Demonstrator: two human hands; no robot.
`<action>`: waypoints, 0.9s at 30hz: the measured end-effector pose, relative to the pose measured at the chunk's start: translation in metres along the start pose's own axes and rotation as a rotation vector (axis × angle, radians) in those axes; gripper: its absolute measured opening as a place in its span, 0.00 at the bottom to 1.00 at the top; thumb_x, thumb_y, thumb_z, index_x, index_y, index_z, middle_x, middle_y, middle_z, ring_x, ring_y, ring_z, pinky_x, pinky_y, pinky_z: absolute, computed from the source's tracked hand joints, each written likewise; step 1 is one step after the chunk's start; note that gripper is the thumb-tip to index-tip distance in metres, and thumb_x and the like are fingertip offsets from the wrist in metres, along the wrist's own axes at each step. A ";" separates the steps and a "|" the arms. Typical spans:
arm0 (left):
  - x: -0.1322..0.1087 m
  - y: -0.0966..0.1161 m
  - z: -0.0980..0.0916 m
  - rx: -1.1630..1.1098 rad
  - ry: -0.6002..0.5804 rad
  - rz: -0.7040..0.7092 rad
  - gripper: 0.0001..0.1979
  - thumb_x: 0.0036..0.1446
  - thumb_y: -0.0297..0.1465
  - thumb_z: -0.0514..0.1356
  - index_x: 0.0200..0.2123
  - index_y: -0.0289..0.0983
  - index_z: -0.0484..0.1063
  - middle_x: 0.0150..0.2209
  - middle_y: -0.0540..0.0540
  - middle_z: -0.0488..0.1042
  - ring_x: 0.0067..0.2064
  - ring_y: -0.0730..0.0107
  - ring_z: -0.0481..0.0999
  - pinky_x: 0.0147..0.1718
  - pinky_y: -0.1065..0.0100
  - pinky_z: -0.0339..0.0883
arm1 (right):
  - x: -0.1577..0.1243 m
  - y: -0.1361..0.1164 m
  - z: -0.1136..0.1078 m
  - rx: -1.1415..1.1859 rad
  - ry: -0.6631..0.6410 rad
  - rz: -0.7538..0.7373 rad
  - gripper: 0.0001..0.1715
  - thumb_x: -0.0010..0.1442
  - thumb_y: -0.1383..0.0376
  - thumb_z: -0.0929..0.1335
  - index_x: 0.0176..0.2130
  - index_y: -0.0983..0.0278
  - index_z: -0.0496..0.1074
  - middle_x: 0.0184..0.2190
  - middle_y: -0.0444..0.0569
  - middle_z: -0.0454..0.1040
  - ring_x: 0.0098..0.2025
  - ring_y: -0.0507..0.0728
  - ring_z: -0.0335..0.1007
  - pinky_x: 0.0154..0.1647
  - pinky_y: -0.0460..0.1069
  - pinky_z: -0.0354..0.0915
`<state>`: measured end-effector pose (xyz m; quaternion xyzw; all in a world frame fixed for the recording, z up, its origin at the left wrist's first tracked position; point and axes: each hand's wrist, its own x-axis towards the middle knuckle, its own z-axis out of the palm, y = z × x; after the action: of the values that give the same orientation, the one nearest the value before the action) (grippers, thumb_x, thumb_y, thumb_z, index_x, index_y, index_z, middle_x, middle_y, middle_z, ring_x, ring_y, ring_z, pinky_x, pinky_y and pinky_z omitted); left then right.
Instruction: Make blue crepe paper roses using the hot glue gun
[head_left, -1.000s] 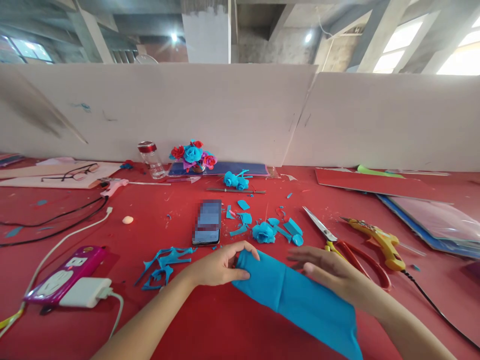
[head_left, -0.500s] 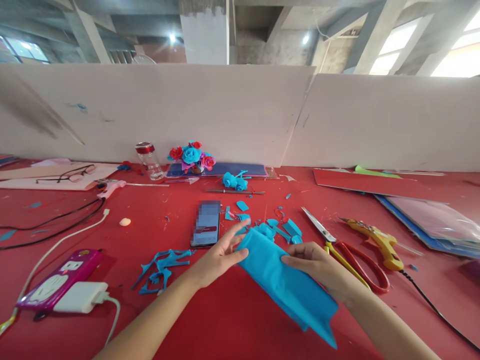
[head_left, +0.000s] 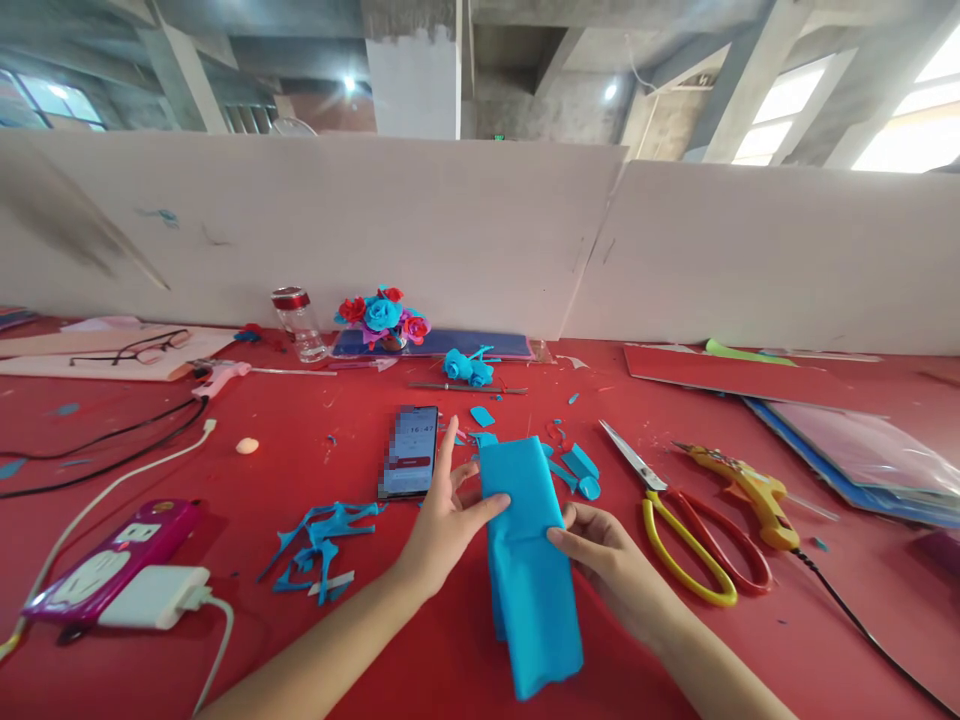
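Observation:
A folded piece of blue crepe-like paper (head_left: 529,570) hangs between my hands above the red table. My left hand (head_left: 450,510) pinches its left edge with the thumb on the front, index finger pointing up; the other fingers are partly behind it. My right hand (head_left: 600,545) grips the right edge between thumb and fingers. Behind the paper lie cut blue pieces (head_left: 581,463), partly hidden by it. Blue scraps (head_left: 322,545) lie in a heap left of my left hand. Scissors (head_left: 667,500) with yellow and red handles rest to the right, blades apart.
A phone (head_left: 409,450) lies beyond my left hand. At the right is a yellow glue gun (head_left: 742,490) with a black cord. A purple power strip (head_left: 120,560) with a white charger (head_left: 154,597) sits at the left. Paper flowers (head_left: 384,315) and a bottle (head_left: 298,325) stand at the back.
The blue paper has turned from a slant toward the lower right to nearly upright. My right hand has moved slightly left and down along with its edge.

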<state>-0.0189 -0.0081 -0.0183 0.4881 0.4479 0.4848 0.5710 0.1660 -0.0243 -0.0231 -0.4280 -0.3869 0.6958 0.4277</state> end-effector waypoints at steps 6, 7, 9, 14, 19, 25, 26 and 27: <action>-0.001 0.004 0.003 -0.036 -0.207 0.080 0.37 0.46 0.33 0.67 0.58 0.48 0.55 0.60 0.44 0.59 0.56 0.54 0.63 0.48 0.61 0.67 | 0.004 0.002 -0.005 0.105 0.003 -0.042 0.15 0.48 0.62 0.74 0.21 0.65 0.65 0.21 0.41 0.70 0.26 0.49 0.65 0.32 0.46 0.62; -0.001 0.003 0.003 -0.017 -0.220 0.088 0.38 0.44 0.31 0.68 0.57 0.49 0.57 0.60 0.45 0.58 0.57 0.53 0.63 0.48 0.61 0.67 | 0.004 0.003 -0.006 0.115 0.002 -0.042 0.15 0.48 0.62 0.73 0.21 0.65 0.65 0.22 0.42 0.71 0.26 0.49 0.65 0.32 0.46 0.63; -0.002 0.000 0.002 -0.019 -0.203 0.101 0.37 0.43 0.30 0.68 0.56 0.49 0.59 0.60 0.45 0.58 0.56 0.52 0.64 0.47 0.61 0.67 | 0.004 0.004 -0.008 0.123 -0.019 -0.034 0.15 0.48 0.62 0.73 0.21 0.65 0.65 0.22 0.43 0.72 0.27 0.50 0.66 0.33 0.47 0.63; 0.000 -0.002 -0.001 -0.175 -0.205 -0.021 0.43 0.43 0.30 0.68 0.60 0.50 0.51 0.54 0.41 0.66 0.47 0.54 0.73 0.40 0.59 0.70 | 0.001 0.006 -0.009 0.097 -0.065 -0.037 0.15 0.49 0.62 0.73 0.22 0.65 0.65 0.23 0.43 0.72 0.27 0.50 0.65 0.33 0.47 0.62; -0.002 0.001 -0.002 -0.104 -0.266 -0.073 0.37 0.49 0.34 0.65 0.60 0.47 0.53 0.40 0.45 0.77 0.40 0.59 0.76 0.38 0.60 0.70 | -0.001 0.003 -0.008 0.011 -0.043 -0.033 0.17 0.48 0.61 0.73 0.21 0.65 0.64 0.22 0.43 0.71 0.26 0.50 0.64 0.32 0.47 0.62; -0.001 -0.003 -0.002 0.021 -0.244 -0.001 0.22 0.53 0.35 0.61 0.52 0.44 0.67 0.49 0.46 0.73 0.47 0.59 0.73 0.44 0.62 0.69 | -0.003 0.003 -0.006 -0.051 -0.045 -0.040 0.16 0.49 0.59 0.73 0.23 0.65 0.65 0.23 0.44 0.71 0.28 0.51 0.65 0.35 0.48 0.62; 0.000 -0.004 -0.003 0.036 -0.250 0.009 0.21 0.54 0.35 0.61 0.52 0.44 0.67 0.50 0.46 0.73 0.48 0.59 0.72 0.45 0.62 0.68 | -0.003 0.003 -0.006 -0.055 -0.054 -0.042 0.16 0.49 0.59 0.73 0.23 0.65 0.65 0.24 0.44 0.72 0.28 0.51 0.66 0.35 0.49 0.63; 0.001 -0.005 -0.003 0.056 -0.261 0.018 0.21 0.54 0.35 0.60 0.52 0.44 0.67 0.51 0.46 0.72 0.49 0.59 0.72 0.45 0.62 0.68 | -0.003 0.003 -0.007 -0.057 -0.060 -0.043 0.16 0.49 0.59 0.72 0.23 0.65 0.65 0.24 0.44 0.72 0.29 0.51 0.66 0.35 0.49 0.63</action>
<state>-0.0213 -0.0073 -0.0237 0.5667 0.3787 0.4098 0.6063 0.1723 -0.0271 -0.0271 -0.4105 -0.4285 0.6877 0.4183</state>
